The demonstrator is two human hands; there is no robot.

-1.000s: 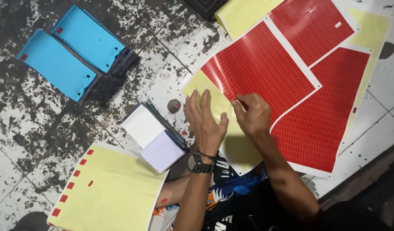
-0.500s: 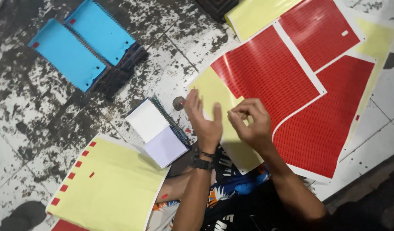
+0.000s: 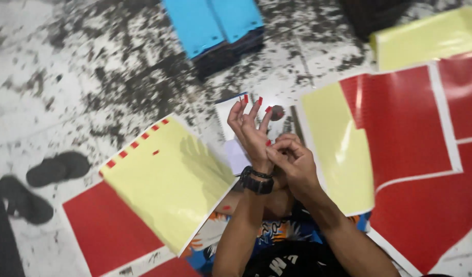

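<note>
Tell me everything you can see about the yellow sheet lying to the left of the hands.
The pale yellow backing sheet lies flat on the speckled floor, turned at a slant. It looks like smooth, slightly glossy paper, mostly bare. A row of small red rectangular stickers runs along its upper left edge, with one more just inside. Its lower part overlaps a red sheet. The raised left hand casts a shadow on it; whether the forearm touches its right corner is unclear.

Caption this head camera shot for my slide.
Left hand carries small red stickers on its fingertips; right hand touches its palm.
</note>
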